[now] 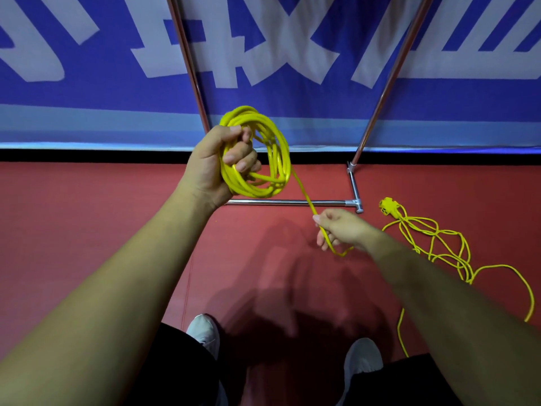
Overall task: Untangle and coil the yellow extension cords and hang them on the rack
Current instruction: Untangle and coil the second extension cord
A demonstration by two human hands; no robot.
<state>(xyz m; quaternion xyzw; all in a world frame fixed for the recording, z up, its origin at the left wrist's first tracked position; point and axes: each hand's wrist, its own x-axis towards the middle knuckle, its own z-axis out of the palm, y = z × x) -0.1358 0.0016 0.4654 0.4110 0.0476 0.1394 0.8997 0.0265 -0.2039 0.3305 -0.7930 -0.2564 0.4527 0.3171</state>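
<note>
My left hand [218, 164] grips a coil of yellow extension cord [276, 159] made of several loops, held up in front of the rack. One strand runs from the coil down and to the right into my right hand [339, 228], which pinches it between thumb and fingers. Below that hand the strand bends toward the right. The rest of the yellow cord [439, 244] lies loose and tangled on the red floor at the right, with a yellow plug [388, 206] at its far end. The metal rack [292, 202] stands ahead, its base bar on the floor and two poles rising.
A blue banner with white letters [87, 92] covers the wall behind the rack. My two white shoes [205, 332] stand on the red floor [87, 230] at the bottom. The rack's foot joint [355, 202] lies close to the loose cord.
</note>
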